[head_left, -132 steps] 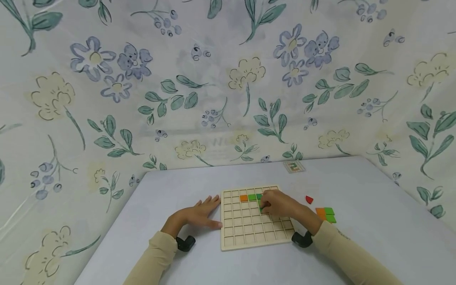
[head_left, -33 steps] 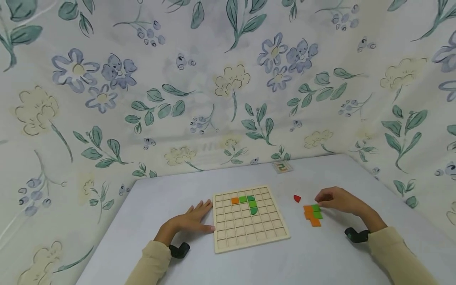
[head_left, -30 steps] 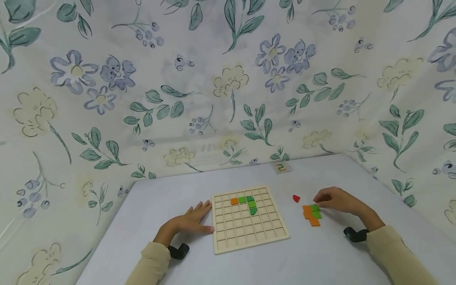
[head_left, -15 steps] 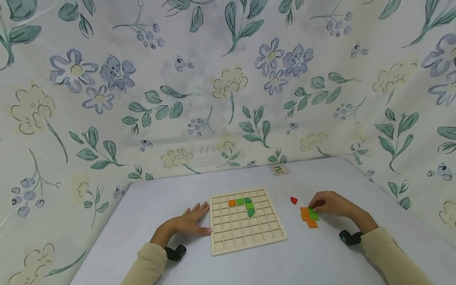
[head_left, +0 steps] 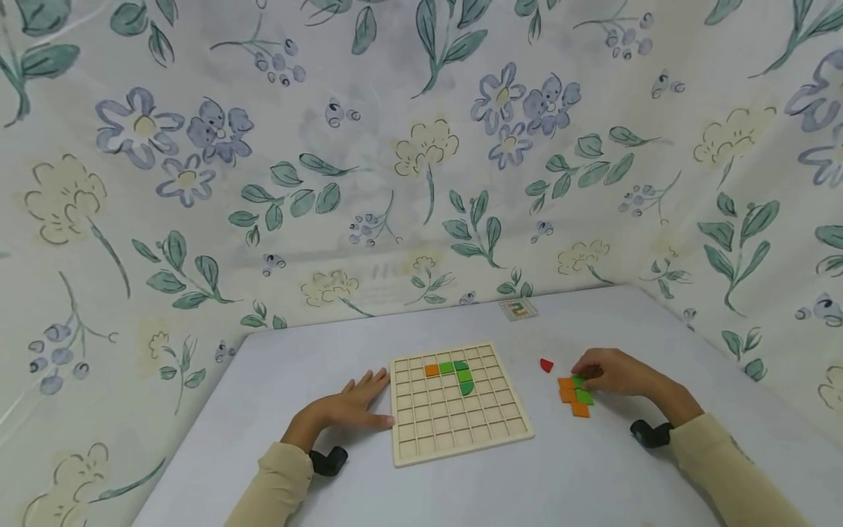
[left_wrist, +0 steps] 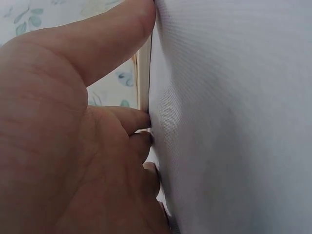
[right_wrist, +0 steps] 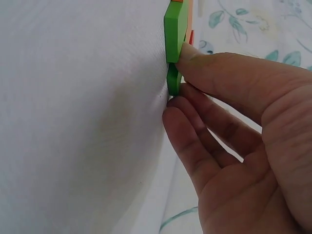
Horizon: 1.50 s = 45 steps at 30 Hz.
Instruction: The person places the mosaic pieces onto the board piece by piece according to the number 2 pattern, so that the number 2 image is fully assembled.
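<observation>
A pale wooden grid board (head_left: 441, 423) lies on the table. In its cells sit an orange square (head_left: 431, 370), green squares (head_left: 446, 367) and dark green rounded pieces (head_left: 467, 388). My left hand (head_left: 349, 408) rests with spread fingers on the table, thumb and fingertips against the board's left edge; the left wrist view shows this contact too. To the right, my right hand (head_left: 609, 372) pinches a green tile (right_wrist: 173, 80) at its edge between thumb and index finger. Another green tile (head_left: 584, 397) touches it, with orange tiles (head_left: 566, 395) alongside.
A red rounded piece (head_left: 546, 364) lies between the board and the tile cluster. A small pattern card (head_left: 519, 309) lies at the table's back edge. A floral cloth (head_left: 369, 219) hangs behind the table (head_left: 316, 351).
My right hand has left the board and gone right to the loose tiles, where its fingers have closed in on a green one. The left hand stays at the board's edge.
</observation>
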Motion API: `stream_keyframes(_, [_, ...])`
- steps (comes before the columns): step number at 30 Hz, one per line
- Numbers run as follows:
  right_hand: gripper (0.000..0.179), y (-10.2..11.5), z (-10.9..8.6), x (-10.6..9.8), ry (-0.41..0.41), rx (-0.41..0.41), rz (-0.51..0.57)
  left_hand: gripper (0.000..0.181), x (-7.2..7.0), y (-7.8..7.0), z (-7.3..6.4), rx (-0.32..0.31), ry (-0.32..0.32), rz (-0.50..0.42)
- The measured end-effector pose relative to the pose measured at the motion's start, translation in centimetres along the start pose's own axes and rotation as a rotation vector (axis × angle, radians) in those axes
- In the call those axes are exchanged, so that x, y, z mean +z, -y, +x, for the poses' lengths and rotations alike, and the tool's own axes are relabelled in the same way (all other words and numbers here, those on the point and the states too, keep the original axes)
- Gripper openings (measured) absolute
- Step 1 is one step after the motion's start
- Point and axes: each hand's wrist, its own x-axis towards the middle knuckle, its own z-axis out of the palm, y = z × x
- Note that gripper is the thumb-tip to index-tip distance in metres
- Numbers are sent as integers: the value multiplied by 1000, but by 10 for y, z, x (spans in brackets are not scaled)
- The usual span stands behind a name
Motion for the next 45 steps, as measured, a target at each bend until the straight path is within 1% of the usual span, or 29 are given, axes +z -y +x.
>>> stream_keyframes(7, [18,-1,3,2,13,-26,-8,101,0,-1,-5,-13,4,-10])
stream_keyframes(14, [18,-7,5,1,24,-40,-23,101,-3,-3,-5,-13,20,-7])
stream_keyframes(20, [17,-5,5,-1,34,-45,-13,101,-4,-6,-5,-21,7,2])
stream_keyframes(23, [15,-4,6,-3,50,-30,-8,101,-5,-7,-5,-26,10,5])
stream_keyframes(25, [14,-3,7,-4,54,-6,-11,101,-5,-8,-5,-26,10,2])
stream_keyframes(30, [15,-2,12,-6,49,36,-20,101,-4,-7,-5,-39,9,-10])
stream_keyframes(35, [15,0,16,-10,37,22,-45,102,-3,-6,-4,-43,11,0])
stream_keyframes(45, [12,11,21,-19,8,-66,-31,101,-5,-10,-5,-25,1,-11])
